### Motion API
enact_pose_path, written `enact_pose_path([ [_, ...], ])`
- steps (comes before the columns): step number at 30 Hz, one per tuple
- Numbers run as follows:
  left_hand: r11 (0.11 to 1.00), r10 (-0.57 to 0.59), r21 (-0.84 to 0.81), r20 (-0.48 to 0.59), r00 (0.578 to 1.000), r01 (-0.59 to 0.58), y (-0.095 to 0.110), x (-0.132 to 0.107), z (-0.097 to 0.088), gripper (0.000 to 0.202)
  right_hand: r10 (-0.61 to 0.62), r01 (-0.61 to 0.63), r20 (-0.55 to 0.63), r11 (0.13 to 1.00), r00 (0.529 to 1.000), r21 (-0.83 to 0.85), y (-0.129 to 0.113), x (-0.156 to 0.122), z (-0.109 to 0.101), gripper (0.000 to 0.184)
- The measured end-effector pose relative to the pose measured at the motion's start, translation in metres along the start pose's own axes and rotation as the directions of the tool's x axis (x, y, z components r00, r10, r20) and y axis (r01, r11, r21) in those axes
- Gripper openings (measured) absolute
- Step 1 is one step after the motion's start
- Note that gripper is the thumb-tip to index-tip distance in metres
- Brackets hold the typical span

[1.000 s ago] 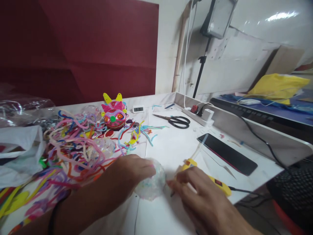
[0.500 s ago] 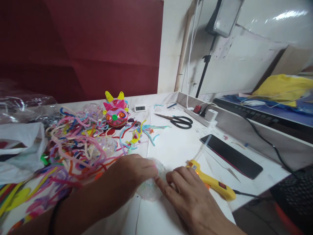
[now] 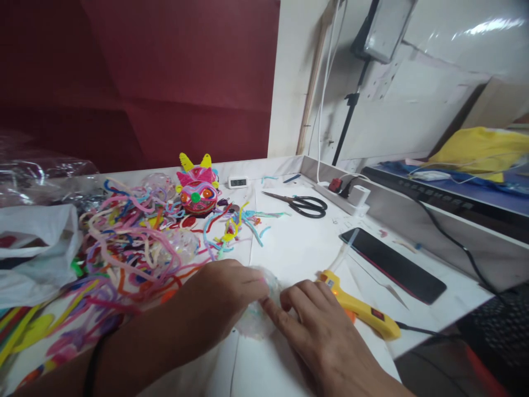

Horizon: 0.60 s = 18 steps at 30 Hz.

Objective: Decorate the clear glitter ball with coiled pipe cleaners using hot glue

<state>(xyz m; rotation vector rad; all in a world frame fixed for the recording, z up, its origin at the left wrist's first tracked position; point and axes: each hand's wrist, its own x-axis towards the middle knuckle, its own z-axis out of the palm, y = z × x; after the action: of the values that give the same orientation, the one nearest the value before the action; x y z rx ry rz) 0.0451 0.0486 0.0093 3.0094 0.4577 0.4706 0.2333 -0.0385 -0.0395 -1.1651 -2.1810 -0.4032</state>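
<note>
A clear, round plastic ball (image 3: 257, 325) rests on white paper, partly covered by my two hands. My left hand (image 3: 231, 289) bends over its top and left side, fingers pressed together; the thumb is mostly hidden. From the right, my right hand (image 3: 320, 331) grips the ball, its index finger reaching to my left fingertips and the other fingers curled. Any small piece between the fingertips cannot be made out. Just beyond my right hand lies a yellow hot glue gun (image 3: 363, 315) with a clear glue stick in its back.
Loose pipe cleaners (image 3: 136, 237) cover the left side. Behind them sits a colourful lion-head ornament (image 3: 198, 193) near a small digital clock (image 3: 238, 182). Black-handled scissors (image 3: 306, 205), a phone (image 3: 392, 266) and a power strip (image 3: 341, 199) lie toward the right. A plastic bag (image 3: 37, 253) stands left.
The view has shifted very slightly. Both hands stay at the clear ball in nearly the same pose.
</note>
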Motion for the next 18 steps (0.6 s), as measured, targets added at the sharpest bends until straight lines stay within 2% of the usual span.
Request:
enact_pose_path([
  [4, 1.000, 0.003, 0.018, 0.001, 1.000, -0.003, 0.000, 0.000, 0.000, 0.024, 0.032, -0.035, 0.036, 0.996, 0.999, 0.085, 0.001, 0.003, -0.007, 0.035],
  [6, 1.000, 0.008, 0.024, -0.003, 1.000, -0.008, 0.000, 0.000, 0.000, 0.024, 0.077, -0.090, 0.087, 0.983, 0.993, 0.161, 0.001, 0.004, -0.010, 0.028],
  [9, 0.999, 0.012, 0.030, -0.002, 1.000, -0.012, -0.001, -0.001, 0.002, 0.025, 0.125, -0.164, 0.160, 0.953, 0.979, 0.256, 0.000, 0.005, -0.013, 0.029],
  [13, 1.000, -0.009, 0.029, -0.003, 1.000, 0.009, -0.001, -0.001, 0.003, 0.028, 0.132, -0.146, 0.063, 0.932, 0.989, 0.333, 0.002, 0.007, -0.013, 0.027],
  [16, 0.999, -0.028, 0.029, 0.007, 1.000, 0.028, -0.001, -0.001, 0.003, 0.025, 0.164, -0.155, -0.001, 0.938, 0.986, 0.311, 0.007, 0.011, -0.010, 0.019],
  [18, 0.999, -0.043, 0.018, 0.033, 0.999, 0.043, -0.001, -0.001, 0.004, 0.023, 0.202, -0.193, 0.000, 0.938, 0.979, 0.288, 0.010, 0.014, -0.009, 0.015],
])
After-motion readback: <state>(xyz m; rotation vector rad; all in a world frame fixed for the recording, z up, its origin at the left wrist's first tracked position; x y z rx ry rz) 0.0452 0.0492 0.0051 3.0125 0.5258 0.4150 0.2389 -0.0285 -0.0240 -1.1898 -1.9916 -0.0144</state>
